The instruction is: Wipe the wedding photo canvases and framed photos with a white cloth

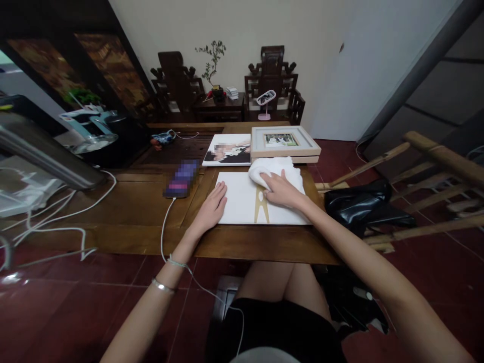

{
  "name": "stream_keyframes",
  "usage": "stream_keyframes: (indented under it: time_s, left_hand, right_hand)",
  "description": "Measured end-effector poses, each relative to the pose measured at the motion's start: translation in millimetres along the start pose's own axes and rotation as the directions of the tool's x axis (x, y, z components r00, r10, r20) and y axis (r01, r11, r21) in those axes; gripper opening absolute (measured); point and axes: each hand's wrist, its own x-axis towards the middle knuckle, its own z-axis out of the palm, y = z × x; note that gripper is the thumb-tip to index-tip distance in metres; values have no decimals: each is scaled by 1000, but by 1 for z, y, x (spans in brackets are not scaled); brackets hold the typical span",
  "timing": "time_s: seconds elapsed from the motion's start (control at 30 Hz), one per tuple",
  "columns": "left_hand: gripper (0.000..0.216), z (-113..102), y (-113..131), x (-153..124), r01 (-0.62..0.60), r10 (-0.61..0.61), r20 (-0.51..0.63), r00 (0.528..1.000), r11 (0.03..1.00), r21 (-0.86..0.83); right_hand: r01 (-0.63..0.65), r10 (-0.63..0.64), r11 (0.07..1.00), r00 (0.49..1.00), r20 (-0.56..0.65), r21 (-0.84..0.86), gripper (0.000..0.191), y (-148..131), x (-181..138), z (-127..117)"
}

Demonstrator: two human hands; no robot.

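Note:
A white rectangular board (236, 199) lies flat near the table's front edge, with a gold A-shaped piece (261, 214) on its face. My left hand (212, 206) rests on the board's left edge, its fingers stretched out and holding nothing. Over the board's upper right part, my right hand (283, 190) grips a bunched white cloth (291, 167), fingers pressed into its folds. Just beyond are a white-edged photo panel (229, 150) and a light wooden picture frame (282, 142) with a small photo inside, which sits on top of another frame-like piece.
On the left of the wooden table (136, 217) lies a phone (182, 179) with a white cable, near a large metal cylinder (49, 151) and tangled white cords. A pink mirror (265, 103) stands at the back. A bamboo chair (427, 146) holding a black bag (363, 201) is at right.

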Motion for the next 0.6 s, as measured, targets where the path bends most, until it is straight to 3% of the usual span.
stream_keyframes:
  time_s: [0.13,0.43,0.6]
  left_hand:
    - [55,1,-2,1,5,-6,41,999,999,36]
    - [51,0,-4,4,-36,36,8,999,991,130]
    - [47,-6,-8,10,-63,63,9,998,995,77]
  right_hand:
    - [46,-44,997,998,41,-60,56,-15,-1,6]
    - [222,-190,968,954,232,-120,56,-68,-87,4]
    - [296,-270,954,921,280,-55,52,-74,-103,-2]
